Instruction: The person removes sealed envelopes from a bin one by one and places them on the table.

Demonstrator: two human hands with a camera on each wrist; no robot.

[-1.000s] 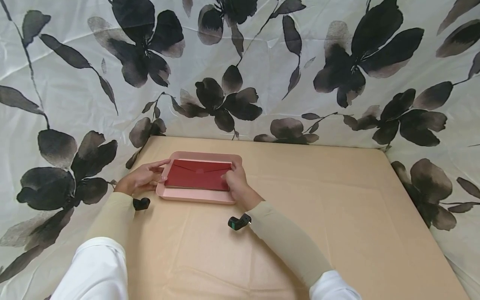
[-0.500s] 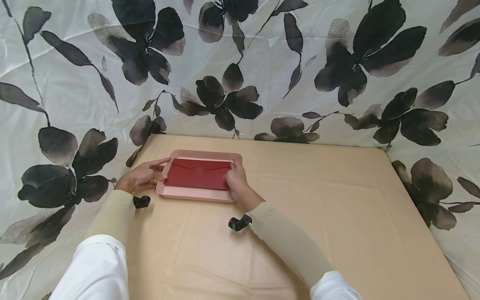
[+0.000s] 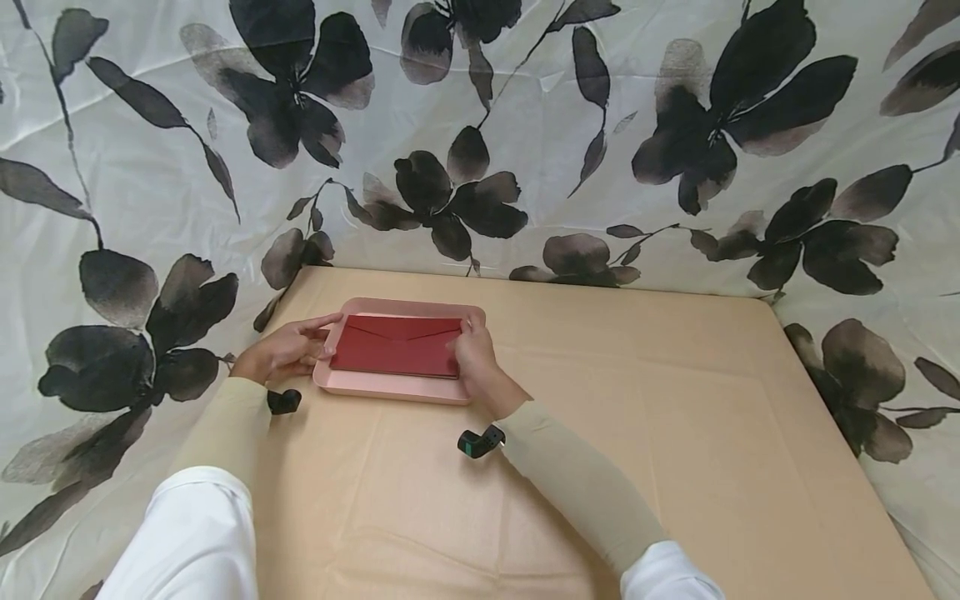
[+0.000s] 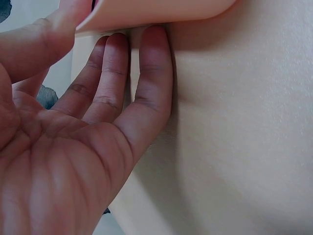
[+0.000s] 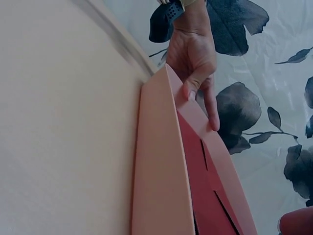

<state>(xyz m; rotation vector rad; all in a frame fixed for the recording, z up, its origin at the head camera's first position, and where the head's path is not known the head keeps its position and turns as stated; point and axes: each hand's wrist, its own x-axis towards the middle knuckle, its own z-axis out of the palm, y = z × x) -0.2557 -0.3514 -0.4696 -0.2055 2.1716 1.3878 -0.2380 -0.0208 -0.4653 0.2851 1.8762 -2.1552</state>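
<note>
A pink tray (image 3: 390,388) lies near the back left of the table with a red envelope (image 3: 393,354) inside it, flap side up. My left hand (image 3: 281,352) grips the tray's left end: the thumb (image 4: 44,44) goes over the rim while bent fingers (image 4: 154,73) reach the outer wall from below. At the opposite end my right hand (image 3: 480,362) pinches the envelope's right edge, thumb on top. In the right wrist view only one of its fingertips (image 5: 297,223) shows; the pinch itself is out of that view.
A tan cloth covers the table (image 3: 637,417). Behind it and at the sides hangs a white curtain (image 3: 562,150) with dark flowers. Small black devices (image 3: 283,402) sit at both wrists, low over the table.
Both hands keep their places at the two ends of the tray. The envelope has shifted very slightly in the tray, and its flap seal shows less clearly now.
</note>
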